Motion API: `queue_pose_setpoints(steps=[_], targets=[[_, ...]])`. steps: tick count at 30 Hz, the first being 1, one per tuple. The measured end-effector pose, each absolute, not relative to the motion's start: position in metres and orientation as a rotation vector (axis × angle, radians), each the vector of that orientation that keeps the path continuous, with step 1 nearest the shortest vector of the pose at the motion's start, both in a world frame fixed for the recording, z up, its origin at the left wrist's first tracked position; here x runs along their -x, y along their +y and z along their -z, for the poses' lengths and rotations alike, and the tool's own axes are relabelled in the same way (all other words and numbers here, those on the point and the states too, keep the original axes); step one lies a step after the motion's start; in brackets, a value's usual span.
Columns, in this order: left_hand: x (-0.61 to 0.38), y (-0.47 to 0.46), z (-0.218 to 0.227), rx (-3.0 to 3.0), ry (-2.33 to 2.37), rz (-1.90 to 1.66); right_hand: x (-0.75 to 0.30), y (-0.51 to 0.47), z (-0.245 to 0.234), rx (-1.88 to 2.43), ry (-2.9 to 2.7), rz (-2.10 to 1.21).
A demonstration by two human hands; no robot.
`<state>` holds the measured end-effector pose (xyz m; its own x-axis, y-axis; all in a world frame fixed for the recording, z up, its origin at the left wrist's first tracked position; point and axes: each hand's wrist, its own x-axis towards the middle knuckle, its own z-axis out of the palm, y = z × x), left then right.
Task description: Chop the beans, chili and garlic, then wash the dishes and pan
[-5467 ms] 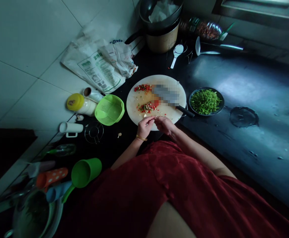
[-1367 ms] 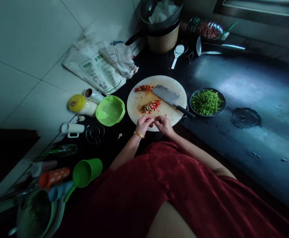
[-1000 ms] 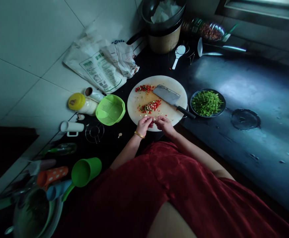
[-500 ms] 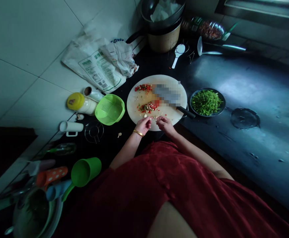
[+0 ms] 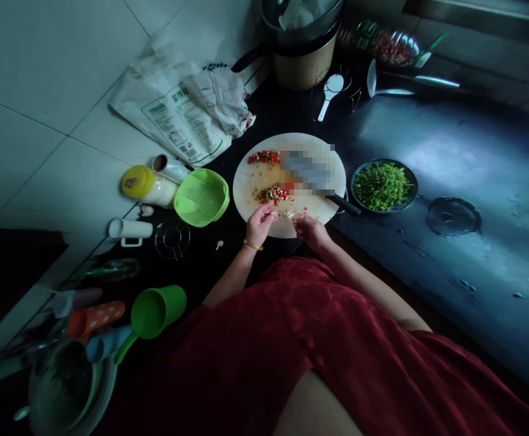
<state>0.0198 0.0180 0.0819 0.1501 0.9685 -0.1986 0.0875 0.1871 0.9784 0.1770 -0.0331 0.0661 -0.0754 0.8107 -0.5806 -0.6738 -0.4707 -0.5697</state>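
Note:
Over the near edge of the round white cutting board (image 5: 246,203), my left hand (image 5: 259,224) pinches a small pale piece that looks like a garlic clove. My right hand (image 5: 310,231) is close beside it, fingertips pressed together; what they hold, if anything, is too small to make out. Pale bits lie on the board between the hands. Just beyond them is a pile of chopped red chili and white bits (image 5: 272,194), with more chopped chili (image 5: 264,157) farther back. A cleaver with a black handle (image 5: 344,203) rests on the board, its blade blurred out.
Right of the board stands a dark bowl of chopped greens (image 5: 382,186). To the left are a green basket (image 5: 201,197), a yellow-lidded jar (image 5: 140,181), a white mug (image 5: 131,229) and a green dipper (image 5: 155,312). Stacked pans (image 5: 303,66) stand behind.
My hands have moved slightly apart, the right one shifting to the right. The view has shifted a little. Cleaver and chopped piles stay in place on the board.

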Motion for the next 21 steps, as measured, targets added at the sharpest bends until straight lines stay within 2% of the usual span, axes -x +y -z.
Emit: queue_pose_setpoints(steps=[5,10,13,21], targets=[[-0.015,0.012,-0.088,-1.592,1.238,-0.902,-0.174,-0.037,-0.072,1.095,-0.251,-1.765],[-0.017,0.005,-0.100,-1.717,1.210,-0.804,-0.166,-0.032,-0.076,1.212,-0.669,-1.456],[-0.020,0.004,-0.101,-1.701,1.195,-0.797,-0.162,-0.028,-0.075,1.251,-0.864,-1.293],[-0.029,0.008,-0.088,-1.307,1.200,-0.882,-0.158,-0.027,-0.075,1.363,-1.060,-1.117]])
